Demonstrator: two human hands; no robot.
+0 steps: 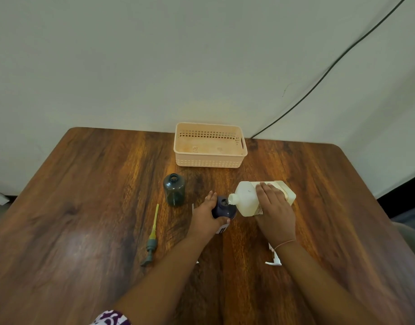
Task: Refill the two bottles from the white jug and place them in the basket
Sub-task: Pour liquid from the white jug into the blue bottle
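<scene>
My right hand (275,208) grips the white jug (247,198), which is tipped to the left so its spout rests at the mouth of a dark blue bottle (223,208). My left hand (205,215) holds that bottle upright on the table. A second bottle (174,190), dark grey-green and uncapped, stands alone to the left. The peach plastic basket (210,160) sits at the table's far edge with nothing in it.
A grey pump head with a yellow tube (152,238) lies on the wooden table (84,207) to the left of my arm. A white pump (273,258) lies partly under my right wrist. A black cable (331,69) runs down the wall behind.
</scene>
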